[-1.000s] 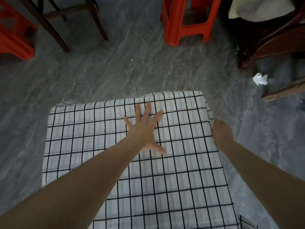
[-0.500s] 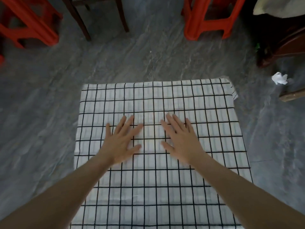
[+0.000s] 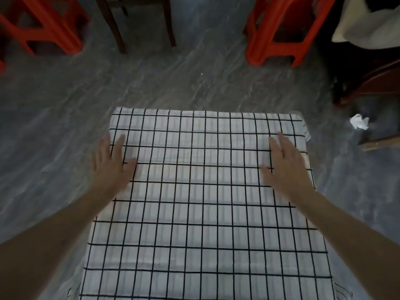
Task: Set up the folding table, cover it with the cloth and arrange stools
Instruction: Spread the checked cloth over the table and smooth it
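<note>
No readable text, labels or numbers anywhere.

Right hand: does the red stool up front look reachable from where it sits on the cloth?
Probably not yet: right hand lies flat on the cloth, and bare floor separates the table's far edge from the red stool.

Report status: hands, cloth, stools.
Left hand and right hand open, flat on cloth near its side edges. Cloth covers table. Two red stools stand beyond, not placed.
</note>
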`<control>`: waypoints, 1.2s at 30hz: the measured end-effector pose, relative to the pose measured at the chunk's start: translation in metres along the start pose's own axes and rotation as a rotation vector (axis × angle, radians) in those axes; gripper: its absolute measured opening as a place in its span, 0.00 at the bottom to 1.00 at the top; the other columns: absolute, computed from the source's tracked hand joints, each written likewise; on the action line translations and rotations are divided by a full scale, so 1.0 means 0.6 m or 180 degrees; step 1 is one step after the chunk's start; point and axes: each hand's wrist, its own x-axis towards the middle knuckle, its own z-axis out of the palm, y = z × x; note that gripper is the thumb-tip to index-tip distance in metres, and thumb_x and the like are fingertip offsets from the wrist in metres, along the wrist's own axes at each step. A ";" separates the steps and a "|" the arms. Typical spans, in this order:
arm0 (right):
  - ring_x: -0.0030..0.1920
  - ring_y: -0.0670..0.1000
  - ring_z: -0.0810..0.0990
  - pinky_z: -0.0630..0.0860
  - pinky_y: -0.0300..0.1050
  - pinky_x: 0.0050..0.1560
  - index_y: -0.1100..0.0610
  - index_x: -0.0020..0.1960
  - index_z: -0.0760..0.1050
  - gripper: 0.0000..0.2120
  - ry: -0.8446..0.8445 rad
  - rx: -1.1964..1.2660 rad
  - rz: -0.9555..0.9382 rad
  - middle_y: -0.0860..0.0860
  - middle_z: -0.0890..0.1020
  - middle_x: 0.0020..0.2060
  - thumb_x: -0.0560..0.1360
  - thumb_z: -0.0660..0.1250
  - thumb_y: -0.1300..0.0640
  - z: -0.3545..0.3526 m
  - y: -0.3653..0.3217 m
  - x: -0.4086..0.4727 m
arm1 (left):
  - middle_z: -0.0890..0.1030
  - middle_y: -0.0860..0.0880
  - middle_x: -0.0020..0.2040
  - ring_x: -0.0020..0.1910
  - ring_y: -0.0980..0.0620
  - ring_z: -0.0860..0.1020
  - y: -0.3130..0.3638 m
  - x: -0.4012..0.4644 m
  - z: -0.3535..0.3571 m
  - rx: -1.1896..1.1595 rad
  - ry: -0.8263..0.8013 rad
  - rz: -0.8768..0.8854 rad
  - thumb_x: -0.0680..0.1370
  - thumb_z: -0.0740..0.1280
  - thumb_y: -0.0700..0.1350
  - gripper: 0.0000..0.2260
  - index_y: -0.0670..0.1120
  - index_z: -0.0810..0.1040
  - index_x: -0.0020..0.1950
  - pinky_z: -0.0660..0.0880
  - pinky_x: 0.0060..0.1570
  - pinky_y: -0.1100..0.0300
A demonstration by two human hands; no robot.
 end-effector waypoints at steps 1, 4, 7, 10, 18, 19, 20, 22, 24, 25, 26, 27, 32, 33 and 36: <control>0.78 0.60 0.52 0.56 0.60 0.75 0.58 0.78 0.53 0.35 -0.0129 -0.0011 -0.0296 0.59 0.53 0.78 0.77 0.61 0.44 -0.005 -0.028 0.024 | 0.48 0.43 0.80 0.78 0.43 0.45 0.024 0.018 0.000 0.0010 -0.0089 0.0437 0.78 0.60 0.58 0.31 0.51 0.55 0.78 0.45 0.75 0.42; 0.79 0.56 0.45 0.48 0.57 0.77 0.49 0.80 0.47 0.42 -0.0526 0.0076 -0.0745 0.52 0.46 0.79 0.75 0.66 0.39 -0.018 -0.127 0.084 | 0.48 0.50 0.80 0.78 0.47 0.47 0.109 0.052 0.010 0.0150 -0.0551 0.1415 0.76 0.67 0.56 0.32 0.56 0.58 0.77 0.51 0.75 0.44; 0.79 0.56 0.43 0.49 0.61 0.76 0.48 0.80 0.47 0.47 -0.0778 0.0126 -0.0913 0.50 0.45 0.79 0.71 0.69 0.37 -0.009 -0.190 0.129 | 0.47 0.55 0.80 0.78 0.51 0.46 0.188 0.077 0.030 0.0250 -0.0981 0.1768 0.73 0.70 0.57 0.39 0.59 0.52 0.78 0.47 0.76 0.48; 0.79 0.54 0.44 0.48 0.58 0.77 0.50 0.79 0.48 0.48 -0.0866 0.0211 -0.0850 0.51 0.46 0.79 0.70 0.69 0.35 0.007 -0.189 0.149 | 0.44 0.57 0.80 0.78 0.53 0.42 0.203 0.105 0.051 0.0483 -0.1246 0.1848 0.72 0.69 0.62 0.43 0.59 0.46 0.79 0.45 0.76 0.44; 0.79 0.51 0.45 0.48 0.54 0.77 0.48 0.80 0.47 0.34 -0.0486 0.0030 -0.0206 0.49 0.46 0.79 0.79 0.55 0.38 0.003 -0.010 0.088 | 0.38 0.58 0.79 0.77 0.56 0.36 0.052 0.128 0.002 0.0777 -0.1176 0.1520 0.78 0.60 0.63 0.35 0.64 0.42 0.77 0.44 0.76 0.42; 0.78 0.52 0.48 0.51 0.55 0.76 0.49 0.79 0.50 0.33 -0.0398 0.0102 0.0106 0.50 0.49 0.79 0.79 0.56 0.40 0.000 0.014 0.074 | 0.39 0.58 0.79 0.77 0.56 0.38 0.031 0.127 -0.008 0.0852 -0.1175 0.1434 0.77 0.60 0.64 0.35 0.64 0.43 0.77 0.46 0.76 0.42; 0.78 0.54 0.51 0.54 0.56 0.74 0.50 0.79 0.53 0.32 -0.0332 0.0190 0.0405 0.50 0.52 0.79 0.79 0.58 0.42 -0.002 0.037 0.062 | 0.40 0.58 0.79 0.78 0.56 0.40 0.015 0.125 -0.017 0.0928 -0.1177 0.1359 0.76 0.61 0.64 0.36 0.64 0.43 0.77 0.47 0.75 0.42; 0.75 0.58 0.57 0.60 0.59 0.71 0.51 0.78 0.56 0.29 -0.0311 0.0226 0.0799 0.52 0.56 0.78 0.80 0.58 0.45 -0.007 0.069 0.042 | 0.41 0.58 0.79 0.78 0.54 0.44 -0.005 0.124 -0.033 0.1072 -0.1171 0.1188 0.77 0.61 0.63 0.34 0.64 0.45 0.78 0.48 0.75 0.43; 0.70 0.64 0.65 0.67 0.62 0.67 0.56 0.75 0.60 0.26 -0.0220 0.0213 0.1043 0.57 0.62 0.75 0.79 0.59 0.49 -0.013 0.084 0.029 | 0.44 0.54 0.80 0.78 0.50 0.48 -0.016 0.121 -0.046 0.1240 -0.1144 0.0943 0.79 0.61 0.57 0.32 0.61 0.48 0.78 0.48 0.75 0.44; 0.67 0.66 0.68 0.69 0.64 0.65 0.59 0.73 0.61 0.26 -0.0105 0.0219 0.1147 0.60 0.65 0.73 0.78 0.61 0.52 -0.016 0.084 0.023 | 0.46 0.52 0.80 0.78 0.47 0.49 -0.019 0.118 -0.051 0.1261 -0.1095 0.0814 0.79 0.63 0.52 0.31 0.59 0.51 0.78 0.49 0.75 0.45; 0.66 0.66 0.68 0.70 0.65 0.63 0.61 0.72 0.61 0.27 0.0026 0.0221 0.1164 0.62 0.66 0.71 0.76 0.64 0.54 -0.019 0.077 0.016 | 0.47 0.50 0.80 0.78 0.46 0.51 -0.019 0.110 -0.057 0.1244 -0.1036 0.0741 0.78 0.64 0.48 0.31 0.57 0.54 0.78 0.51 0.75 0.46; 0.66 0.66 0.68 0.70 0.65 0.63 0.62 0.72 0.61 0.30 0.0140 0.0247 0.1029 0.63 0.66 0.71 0.75 0.67 0.56 -0.022 0.062 0.008 | 0.48 0.50 0.80 0.78 0.45 0.52 -0.018 0.096 -0.061 0.1215 -0.0990 0.0772 0.77 0.65 0.46 0.32 0.55 0.55 0.78 0.52 0.75 0.46; 0.77 0.55 0.54 0.52 0.53 0.75 0.54 0.79 0.53 0.39 -0.0230 0.0401 -0.0411 0.54 0.55 0.78 0.74 0.68 0.46 -0.006 -0.097 -0.065 | 0.42 0.55 0.79 0.77 0.53 0.48 0.019 -0.027 -0.064 0.0873 -0.1098 0.1807 0.77 0.67 0.55 0.35 0.58 0.52 0.78 0.48 0.74 0.53; 0.78 0.54 0.48 0.46 0.52 0.76 0.52 0.79 0.49 0.40 -0.0443 0.0427 -0.0573 0.52 0.50 0.79 0.75 0.66 0.43 0.003 -0.131 -0.085 | 0.40 0.57 0.79 0.77 0.54 0.44 0.032 -0.052 -0.055 0.0827 -0.1244 0.1969 0.76 0.67 0.57 0.36 0.59 0.50 0.78 0.46 0.75 0.53; 0.78 0.52 0.35 0.40 0.57 0.77 0.46 0.79 0.39 0.48 -0.0886 0.0427 -0.0731 0.48 0.35 0.78 0.72 0.65 0.35 0.031 -0.214 -0.143 | 0.33 0.58 0.77 0.76 0.55 0.33 0.060 -0.110 -0.024 0.0825 -0.1671 0.2252 0.72 0.68 0.64 0.43 0.64 0.42 0.77 0.39 0.75 0.51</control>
